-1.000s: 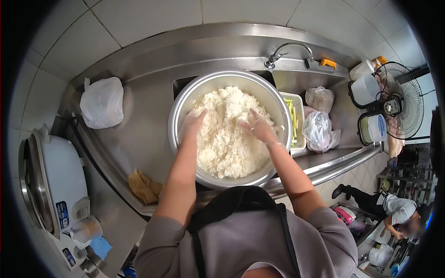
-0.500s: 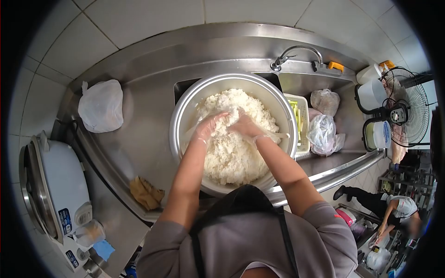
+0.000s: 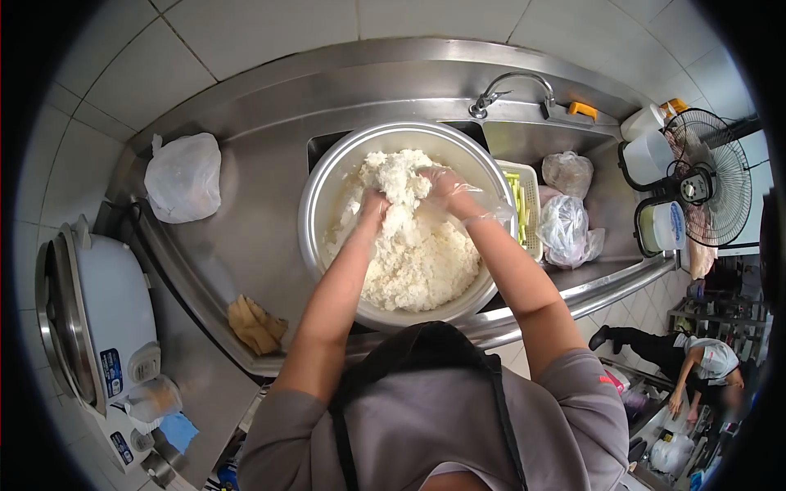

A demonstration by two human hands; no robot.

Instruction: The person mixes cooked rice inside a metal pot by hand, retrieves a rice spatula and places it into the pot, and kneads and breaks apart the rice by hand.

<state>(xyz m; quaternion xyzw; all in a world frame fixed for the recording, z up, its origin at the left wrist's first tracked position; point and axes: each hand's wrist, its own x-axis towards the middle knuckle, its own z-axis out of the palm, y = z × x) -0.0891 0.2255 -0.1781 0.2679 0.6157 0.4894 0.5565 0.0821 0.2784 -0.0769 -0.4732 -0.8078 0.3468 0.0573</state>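
Observation:
A large round metal pot [image 3: 329, 282] stands over the sink with white rice [image 3: 422, 274] in it. My left hand [image 3: 372, 209], in a clear plastic glove, is at the left of a raised clump of rice, its fingers mostly buried in or behind it. At the clump's right side is my right hand [image 3: 446, 186], also in a clear glove, with its fingertips bent into the rice. Between both hands the clump is heaped toward the far side of the pot. Looser rice lies nearer my body.
Right of the pot are a basket [image 3: 532, 221] of green stalks, plastic bags [image 3: 565, 229], a faucet [image 3: 483, 105] and a fan [image 3: 708, 180]. At left are a white bag [image 3: 184, 178], a brown cloth [image 3: 255, 325] and a rice cooker [image 3: 110, 315]. A person [image 3: 708, 360] works at lower right.
From apart on the rice, my hands came together over its middle, then went to either side of a clump that now stands higher. The other person's arms have moved.

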